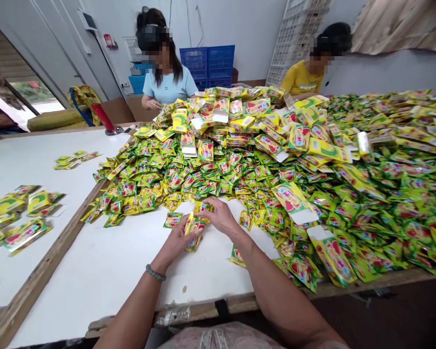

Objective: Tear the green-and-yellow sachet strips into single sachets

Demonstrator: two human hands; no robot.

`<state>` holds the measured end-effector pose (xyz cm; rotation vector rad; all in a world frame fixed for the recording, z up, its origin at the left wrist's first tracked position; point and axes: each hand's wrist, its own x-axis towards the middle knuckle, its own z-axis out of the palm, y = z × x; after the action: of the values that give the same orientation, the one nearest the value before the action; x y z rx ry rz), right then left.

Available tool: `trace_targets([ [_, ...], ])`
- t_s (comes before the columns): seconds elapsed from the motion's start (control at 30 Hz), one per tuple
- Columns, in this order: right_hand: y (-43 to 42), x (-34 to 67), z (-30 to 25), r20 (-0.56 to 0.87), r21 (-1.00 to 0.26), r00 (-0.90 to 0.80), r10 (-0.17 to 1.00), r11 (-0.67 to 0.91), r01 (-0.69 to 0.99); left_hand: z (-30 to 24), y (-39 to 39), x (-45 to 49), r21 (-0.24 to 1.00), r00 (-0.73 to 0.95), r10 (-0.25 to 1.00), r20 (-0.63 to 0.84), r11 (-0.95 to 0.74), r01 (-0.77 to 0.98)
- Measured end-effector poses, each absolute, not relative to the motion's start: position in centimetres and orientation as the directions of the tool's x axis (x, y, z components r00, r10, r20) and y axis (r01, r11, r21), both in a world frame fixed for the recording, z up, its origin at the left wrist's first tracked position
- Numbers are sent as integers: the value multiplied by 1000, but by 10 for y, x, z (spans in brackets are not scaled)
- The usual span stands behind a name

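Note:
A small bunch of yellow-green foil sachets point(195, 227) lies between my hands on the white tabletop point(94, 286). My left hand point(176, 240), with a beaded bracelet at the wrist, has its fingers closed around that bunch. My right hand point(220, 215) rests its fingertips on a sachet point(202, 207) at the top of the bunch, and I cannot tell whether it grips it. A loose sachet point(173, 219) lies just left of my left hand. Behind my hands spreads a large heap of sachets and card-backed packets point(240, 165).
A wooden rail point(47, 257) divides this tabletop from a second white table point(47, 145) holding scattered sachets. Beyond the heap sit a person in a light blue shirt point(169, 82) and a person in a yellow shirt point(300, 80). Blue crates point(207, 65) stand against the back wall.

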<state>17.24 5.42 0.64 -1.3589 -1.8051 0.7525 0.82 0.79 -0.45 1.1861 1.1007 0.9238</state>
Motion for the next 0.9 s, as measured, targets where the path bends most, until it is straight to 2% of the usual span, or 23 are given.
trace_targets([
  [0.17,54,165,-3,226,-843,-37,973,214,493,-2,3,7,919,346,885,-311,373,-129],
  [0.3,49,158,-2,304,-836,17,952,259,483,2,3,3,895,357,870,-340,416,-160],
  [0.43,47,158,2,189,-879,-140,972,231,418,4,3,-2,910,287,902,-323,379,-167],
  [0.5,48,161,2,135,-869,-206,969,216,445,4,2,-4,921,265,912,-314,360,-148],
  [0.7,51,167,-1,189,-776,-164,968,249,579,5,1,-7,940,305,906,-293,331,-79],
  [0.9,49,166,0,75,-851,-366,928,251,462,3,3,-11,922,292,891,-348,382,-67],
])
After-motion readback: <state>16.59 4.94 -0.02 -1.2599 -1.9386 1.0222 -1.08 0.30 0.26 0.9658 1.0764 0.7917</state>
